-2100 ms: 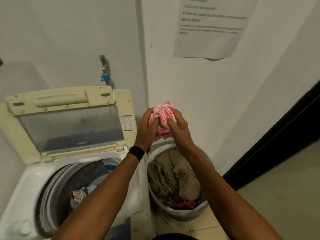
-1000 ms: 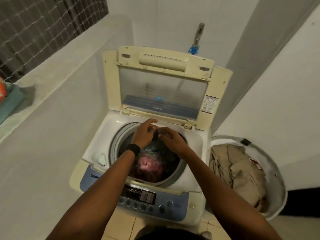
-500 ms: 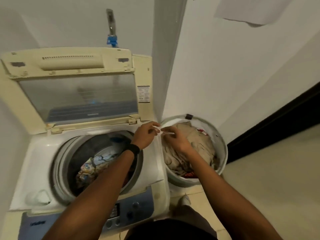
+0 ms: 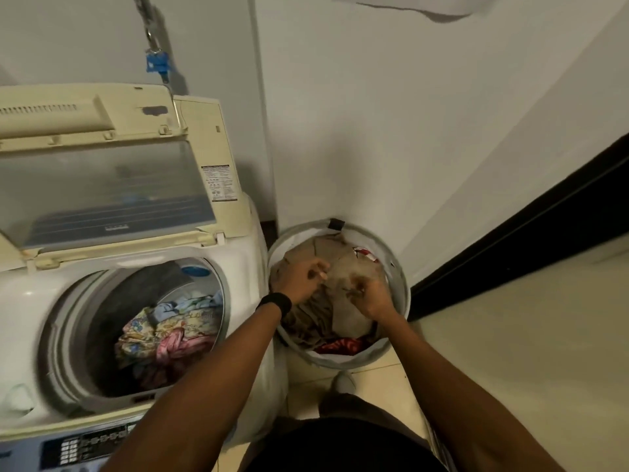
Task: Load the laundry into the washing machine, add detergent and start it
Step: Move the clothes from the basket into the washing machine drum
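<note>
A white top-loading washing machine (image 4: 245, 260) stands at the left with its lid (image 4: 102, 185) raised. Inside its drum lie a floral cloth (image 4: 177, 325) and a pink garment (image 4: 177, 345). To its right, a round laundry basket (image 4: 401, 277) sits on the floor, holding a beige garment (image 4: 350, 264) over a red cloth (image 4: 340, 345). Both my hands are down in the basket. My left hand (image 4: 303, 279), with a black wristband, has its fingers curled on the beige garment. My right hand (image 4: 369, 298) pinches the same garment a little to the right.
The machine's control panel (image 4: 85, 444) is at the lower left. A tap with a blue fitting (image 4: 156, 63) is on the wall behind the machine. White walls close the corner behind the basket; a dark baseboard (image 4: 527, 240) runs along the right, with tiled floor (image 4: 527, 352) beside it.
The pink garment held over the basket earlier now lies in the drum. My hands have moved from the drum opening right and down into the basket, onto the beige garment.
</note>
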